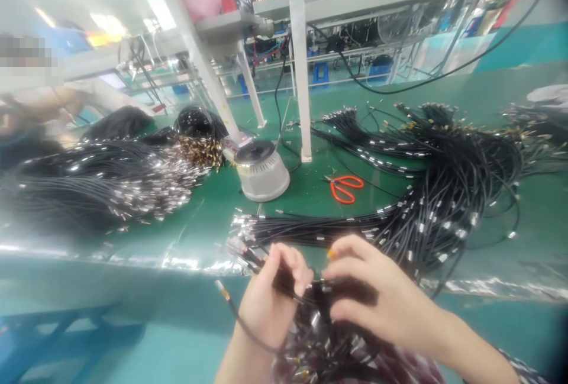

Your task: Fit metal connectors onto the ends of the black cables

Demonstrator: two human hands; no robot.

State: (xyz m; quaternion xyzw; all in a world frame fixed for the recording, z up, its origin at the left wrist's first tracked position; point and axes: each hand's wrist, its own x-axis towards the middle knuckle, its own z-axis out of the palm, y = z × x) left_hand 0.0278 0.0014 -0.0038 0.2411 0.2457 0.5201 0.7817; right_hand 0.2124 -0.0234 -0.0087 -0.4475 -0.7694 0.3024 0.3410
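At lower centre, holding cables (254, 260) in curled-fingered left hand (273, 304), beside spread-fingered right hand (379, 289); could tangle via stray lead (238, 319).

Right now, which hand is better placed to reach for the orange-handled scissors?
Probably the right hand: its fingers are parted and nearer the scissors, while the left hand grips black cables.

Place: factory workshop | long green workbench (310, 194) | heaped black cables (448, 183) | orange-handled cutters (334, 182) | blue stools (320, 73) behind

Bright, hazy light at upper left; glare streaks the table's front edge (180, 261); left side blurred
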